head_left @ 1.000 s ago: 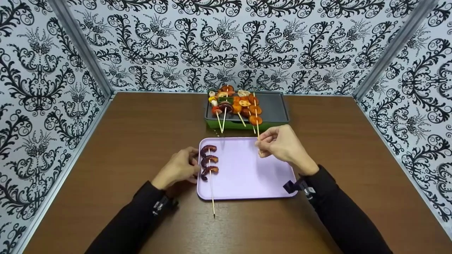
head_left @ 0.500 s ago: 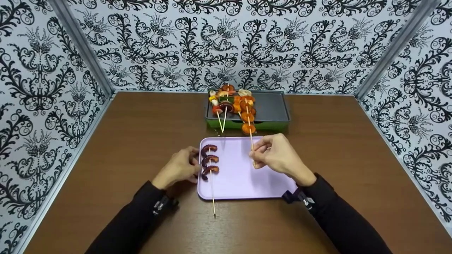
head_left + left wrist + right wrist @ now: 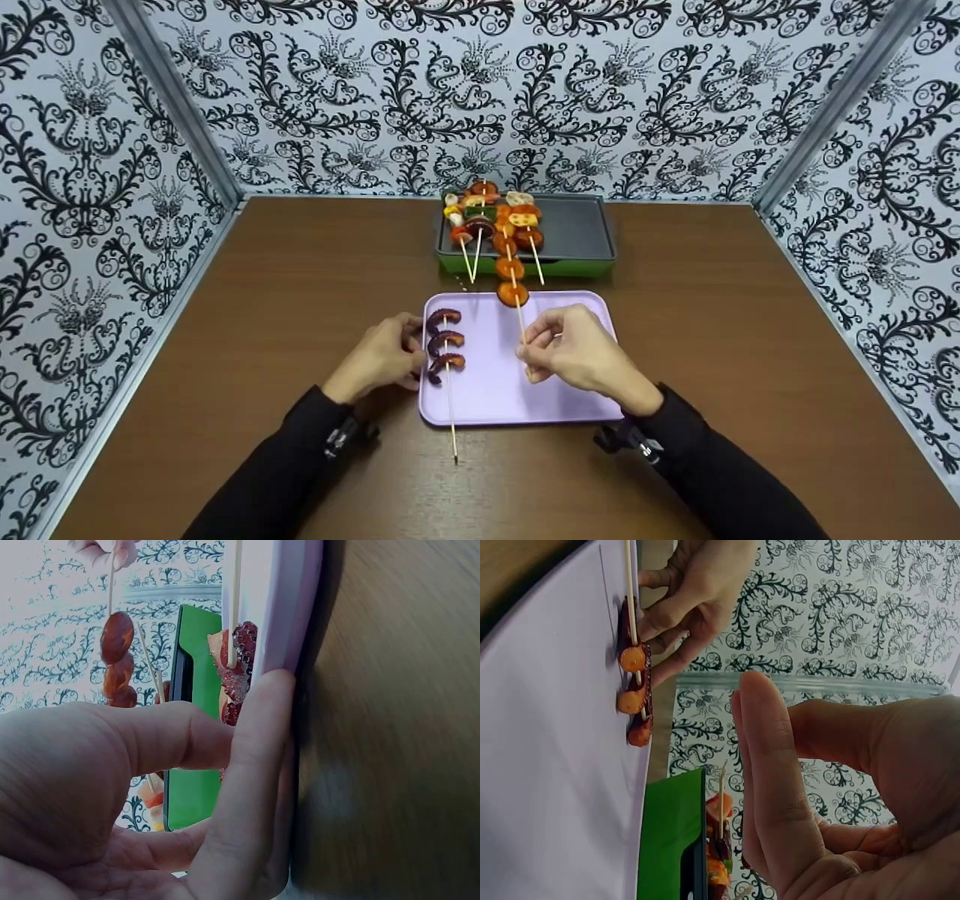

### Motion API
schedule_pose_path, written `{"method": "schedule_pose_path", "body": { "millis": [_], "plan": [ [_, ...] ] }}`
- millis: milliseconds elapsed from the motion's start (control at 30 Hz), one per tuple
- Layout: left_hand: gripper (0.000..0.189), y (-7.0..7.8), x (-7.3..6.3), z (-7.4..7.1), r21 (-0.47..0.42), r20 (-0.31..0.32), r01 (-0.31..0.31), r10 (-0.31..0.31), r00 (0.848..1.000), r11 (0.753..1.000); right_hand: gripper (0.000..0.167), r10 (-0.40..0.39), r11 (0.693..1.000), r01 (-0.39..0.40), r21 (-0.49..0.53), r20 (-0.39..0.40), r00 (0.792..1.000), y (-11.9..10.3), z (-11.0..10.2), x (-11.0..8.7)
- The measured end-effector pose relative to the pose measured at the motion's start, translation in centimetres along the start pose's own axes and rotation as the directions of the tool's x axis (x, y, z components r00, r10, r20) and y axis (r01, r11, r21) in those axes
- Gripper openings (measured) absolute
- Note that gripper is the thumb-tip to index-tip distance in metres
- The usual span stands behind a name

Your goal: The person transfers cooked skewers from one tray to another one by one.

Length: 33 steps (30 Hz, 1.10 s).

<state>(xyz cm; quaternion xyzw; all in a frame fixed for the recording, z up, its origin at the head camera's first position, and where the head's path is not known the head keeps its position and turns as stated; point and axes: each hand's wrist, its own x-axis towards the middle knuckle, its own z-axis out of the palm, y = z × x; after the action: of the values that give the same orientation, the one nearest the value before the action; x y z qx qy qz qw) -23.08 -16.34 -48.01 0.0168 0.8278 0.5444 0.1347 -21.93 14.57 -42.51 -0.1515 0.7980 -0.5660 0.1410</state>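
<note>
– Round-slice skewer (image 3: 511, 268), 3 slices, has moved left and closer, from above the grill (image 3: 577, 225) toward the tray (image 3: 487, 401).
– And each grip?
– Right hand (image 3: 574, 351): clamped on that skewer's stick, above the tray. Left hand (image 3: 382, 352): clamped on the tray's rim.
– Contents?
– Tray: 1 tentacle skewer (image 3: 448, 339), its stick overhanging the near rim. Grill: other skewers (image 3: 480, 226), bunched left.
</note>
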Motion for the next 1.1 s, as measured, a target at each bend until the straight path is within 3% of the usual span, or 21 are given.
{"method": "schedule_pose_path", "body": {
  "millis": [667, 1100],
  "plan": [
    [0.069, -0.1, 0.0, 0.2, -0.019, 0.007, 0.033, -0.033, 0.999, 0.999, 0.017, 0.042, 0.998, -0.039, -0.048, 0.061, 0.997, 1.3, 1.9, -1.1],
    [0.064, 0.0, 0.0, 0.1, -0.036, 0.012, 0.008, -0.008, 1.0, 0.999, 0.016, 0.05, 0.997, -0.044, -0.06, 0.094, 0.994, 2.4, 3.0, -1.4]
  ]
}}
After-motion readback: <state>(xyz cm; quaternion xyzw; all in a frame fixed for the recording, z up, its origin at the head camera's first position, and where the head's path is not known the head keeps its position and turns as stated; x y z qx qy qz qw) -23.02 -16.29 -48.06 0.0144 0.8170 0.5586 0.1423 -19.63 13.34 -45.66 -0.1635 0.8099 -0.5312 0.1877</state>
